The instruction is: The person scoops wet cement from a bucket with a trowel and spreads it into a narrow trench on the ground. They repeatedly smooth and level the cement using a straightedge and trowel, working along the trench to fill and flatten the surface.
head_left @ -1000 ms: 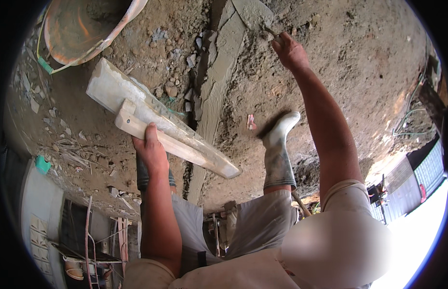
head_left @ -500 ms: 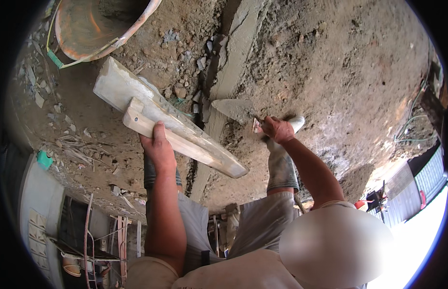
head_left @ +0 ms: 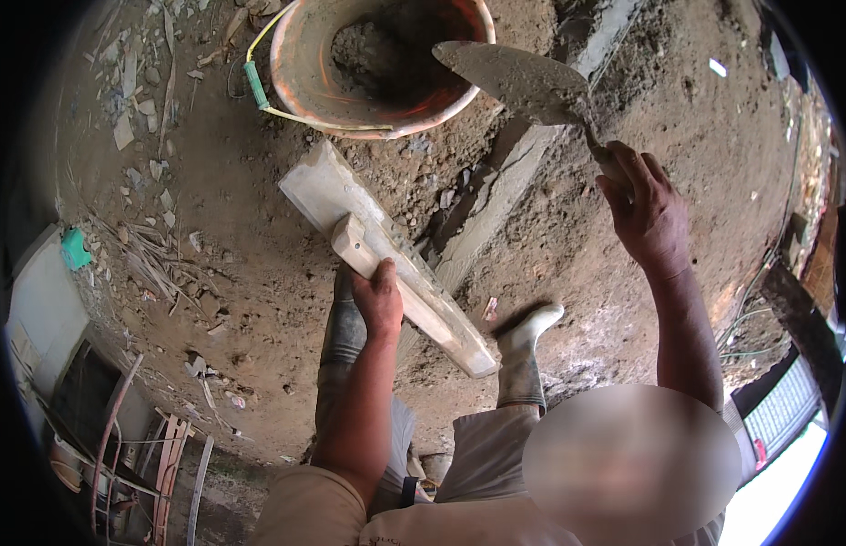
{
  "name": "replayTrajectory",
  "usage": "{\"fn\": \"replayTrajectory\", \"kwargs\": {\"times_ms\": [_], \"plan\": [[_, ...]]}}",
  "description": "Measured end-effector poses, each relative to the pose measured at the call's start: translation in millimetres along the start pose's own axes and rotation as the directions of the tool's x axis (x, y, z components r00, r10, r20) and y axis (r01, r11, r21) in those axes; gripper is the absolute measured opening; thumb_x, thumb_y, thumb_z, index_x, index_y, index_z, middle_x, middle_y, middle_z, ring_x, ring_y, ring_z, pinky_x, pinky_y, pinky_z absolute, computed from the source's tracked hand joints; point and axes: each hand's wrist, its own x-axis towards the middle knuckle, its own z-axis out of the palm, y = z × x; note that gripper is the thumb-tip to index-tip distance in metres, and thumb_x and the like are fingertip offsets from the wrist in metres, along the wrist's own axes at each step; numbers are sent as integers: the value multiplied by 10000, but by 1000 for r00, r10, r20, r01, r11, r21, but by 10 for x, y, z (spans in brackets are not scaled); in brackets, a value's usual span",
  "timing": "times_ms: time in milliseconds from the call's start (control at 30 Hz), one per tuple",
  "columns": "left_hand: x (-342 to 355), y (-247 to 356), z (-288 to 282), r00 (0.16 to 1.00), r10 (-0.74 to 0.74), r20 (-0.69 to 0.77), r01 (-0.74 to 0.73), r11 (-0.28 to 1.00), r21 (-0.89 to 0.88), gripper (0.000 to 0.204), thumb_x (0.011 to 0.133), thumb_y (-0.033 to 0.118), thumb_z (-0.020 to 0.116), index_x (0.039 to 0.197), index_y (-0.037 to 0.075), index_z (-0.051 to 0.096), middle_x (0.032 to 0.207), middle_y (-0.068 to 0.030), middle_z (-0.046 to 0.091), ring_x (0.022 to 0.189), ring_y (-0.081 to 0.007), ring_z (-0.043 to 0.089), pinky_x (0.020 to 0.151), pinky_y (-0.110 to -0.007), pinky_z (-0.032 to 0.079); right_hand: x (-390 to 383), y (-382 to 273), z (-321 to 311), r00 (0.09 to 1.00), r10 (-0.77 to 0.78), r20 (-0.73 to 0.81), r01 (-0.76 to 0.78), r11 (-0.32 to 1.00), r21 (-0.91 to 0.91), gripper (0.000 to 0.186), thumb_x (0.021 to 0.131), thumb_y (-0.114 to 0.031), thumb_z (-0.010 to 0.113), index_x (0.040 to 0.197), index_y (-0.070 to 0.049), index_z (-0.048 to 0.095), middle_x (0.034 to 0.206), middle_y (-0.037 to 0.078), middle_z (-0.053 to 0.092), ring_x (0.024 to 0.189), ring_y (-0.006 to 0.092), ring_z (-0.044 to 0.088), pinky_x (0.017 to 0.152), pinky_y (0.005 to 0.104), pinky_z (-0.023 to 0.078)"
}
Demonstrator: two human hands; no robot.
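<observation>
The right hand (head_left: 653,211) was wrapped around the handle of a pointing trowel (head_left: 523,84), whose mortar-smeared blade reached past the right rim of the bucket (head_left: 304,75); whether the two touched could not be told. The left hand (head_left: 379,298) grasped a long wooden plastering float (head_left: 315,193) by its lengthwise handle bar (head_left: 352,244), the board slanting above the dirt floor, between the bucket and the right boot (head_left: 523,350).

The trowel seemed light, its metal blade thin but stiff; the handle looked like the surest hold, since wet mortar likely made the blade slippery. The float was probably rigid and moderately light, though its length would let it tip if gripped near one end; the middle of the bar looked best. The bucket, with grey mortar (head_left: 361,55) inside, was likely heavy, and its green bail grip (head_left: 256,86) seemed the place to lift it.
</observation>
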Motion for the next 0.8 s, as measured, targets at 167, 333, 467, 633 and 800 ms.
{"fn": "replayTrajectory", "kwargs": {"times_ms": [167, 333, 467, 633, 800], "plan": [[88, 61, -67, 997, 53, -55, -58, 994, -89, 611, 859, 24, 567, 1415, -62, 330, 1352, -209, 492, 1206, -298, 534, 1047, -373, 418, 1181, -910, -87, 967, -170, 191, 229, 909, -348, 277, 932, -185, 587, 1206, -214, 615, 1011, 80, 667, 871, 272, 699, 715, 412, 574], [214, 173, -130, 997, 18, -81, -23, 998, -66, 618, 852, 48, 586, 1407, -67, 339, 1324, -237, 500, 1182, -320, 541, 1026, -387, 429, 1940, -1477, 741, 924, -78, 374, 248, 866, -434, 223, 907, -146, 536, 1010, -119, 732, 1033, 120, 705, 935, 281, 714, 787, 417, 575], [279, 253, -259, 992, 24, -127, -37, 994, -103, 599, 867, 79, 609, 1390, -76, 362, 1315, -236, 516, 1165, -306, 549, 1014, -389, 436, 1997, -1881, 1000, 833, 84, 547, 175, 898, -404, 255, 911, -166, 530, 1040, -97, 739, 1124, 139, 697, 1029, 278, 691, 857, 415, 558], [323, 465, -306, 984, -99, -151, 84, 991, -104, 616, 859, 117, 632, 1381, -75, 367, 1288, -245, 531, 1131, -320, 563, 993, -401, 448, 1949, -1975, 1113, 822, 210, 530, -79, 962, -260, 322, 916, -237, 526, 1129, -77, 706, 1197, 166, 667, 1151, 317, 631, 962, 432, 506], [374, 425, -278, 976, -78, -204, 53, 991, -126, 601, 843, 111, 644, 1350, -81, 384, 1217, -242, 570, 1054, -327, 601, 949, -399, 479, 1957, -1951, 1143, 805, 216, 553, -155, 976, -155, 338, 901, -306, 549, 1160, -142, 692, 1199, 149, 663, 1141, 318, 622, 985, 442, 479]]}}
